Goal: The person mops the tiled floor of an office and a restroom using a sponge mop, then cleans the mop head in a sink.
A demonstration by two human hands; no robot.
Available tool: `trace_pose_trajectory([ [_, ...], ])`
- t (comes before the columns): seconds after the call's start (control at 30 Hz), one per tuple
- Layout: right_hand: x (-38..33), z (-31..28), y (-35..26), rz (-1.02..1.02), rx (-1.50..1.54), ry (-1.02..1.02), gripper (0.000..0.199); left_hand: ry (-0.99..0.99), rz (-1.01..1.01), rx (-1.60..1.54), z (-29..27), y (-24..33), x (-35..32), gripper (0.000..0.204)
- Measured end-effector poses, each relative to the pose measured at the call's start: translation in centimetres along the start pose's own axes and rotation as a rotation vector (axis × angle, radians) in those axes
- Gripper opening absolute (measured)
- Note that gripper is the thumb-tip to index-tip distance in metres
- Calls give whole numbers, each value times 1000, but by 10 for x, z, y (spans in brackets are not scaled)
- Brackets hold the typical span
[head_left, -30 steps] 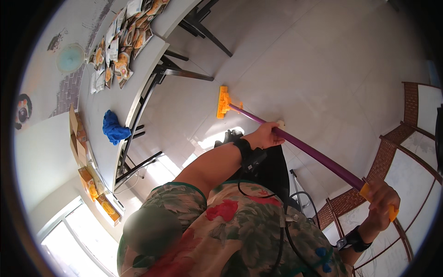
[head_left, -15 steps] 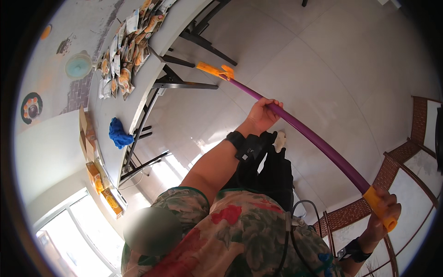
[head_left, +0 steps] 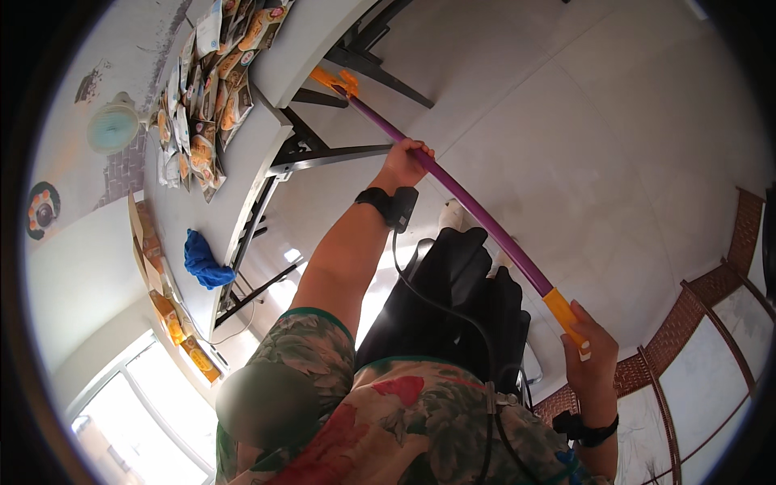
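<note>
A long purple pole [head_left: 477, 208] slants across the picture. At its far end is an orange head [head_left: 335, 82] whose exact kind I cannot make out; it reaches beneath the table. My left hand [head_left: 402, 165] is closed around the upper part of the shaft. At the near end my right hand [head_left: 594, 354] holds the orange grip [head_left: 563, 317], its fingers behind it and partly hidden. The pole's near end lies by my right palm.
A grey table [head_left: 279, 77] with black metal legs [head_left: 343, 158] runs along the left. On it lie a heap of food packets [head_left: 212, 101] and a blue cloth [head_left: 205, 260]. Cardboard boxes [head_left: 166, 317] stand by the window. A brown-framed screen [head_left: 687, 323] is at the right.
Both hands and the pole have shifted left. The orange head has gone further left and away, in under the table. My right hand has come in closer to my body.
</note>
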State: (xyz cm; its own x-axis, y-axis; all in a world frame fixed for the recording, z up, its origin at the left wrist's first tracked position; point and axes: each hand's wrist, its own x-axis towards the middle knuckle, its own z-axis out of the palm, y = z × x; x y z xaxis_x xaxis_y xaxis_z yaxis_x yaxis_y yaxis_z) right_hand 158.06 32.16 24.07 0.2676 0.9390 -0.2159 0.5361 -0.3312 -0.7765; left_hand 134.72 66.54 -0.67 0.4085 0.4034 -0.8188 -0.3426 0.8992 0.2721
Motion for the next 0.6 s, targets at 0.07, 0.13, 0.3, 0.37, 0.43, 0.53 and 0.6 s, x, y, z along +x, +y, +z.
trace_pose_trajectory([
  [0.07, 24, 27, -12, 72, -100, -91, 38, 74, 22, 22, -18, 18, 18, 3],
  [0.13, 53, 54, -20, 111, -116, -232, 50, 114, 46, 38, -40, 37, 36, 4],
  [0.3, 112, 120, -31, 131, 121, -447, 65, 223, 92, 117, -98, 99, 93, 6],
  [0.37, 132, 149, -27, 37, 224, -324, 62, 297, 124, 172, -99, 120, 108, 8],
  [0.43, 149, 175, -26, 100, 314, -321, 59, 305, 207, 232, -108, 136, 120, 8],
  [0.53, 172, 208, -29, 161, 386, -351, 55, 291, 267, 297, -128, 157, 137, 8],
  [0.6, 180, 223, -33, 213, 431, -388, 54, 250, 297, 322, -144, 164, 142, 8],
])
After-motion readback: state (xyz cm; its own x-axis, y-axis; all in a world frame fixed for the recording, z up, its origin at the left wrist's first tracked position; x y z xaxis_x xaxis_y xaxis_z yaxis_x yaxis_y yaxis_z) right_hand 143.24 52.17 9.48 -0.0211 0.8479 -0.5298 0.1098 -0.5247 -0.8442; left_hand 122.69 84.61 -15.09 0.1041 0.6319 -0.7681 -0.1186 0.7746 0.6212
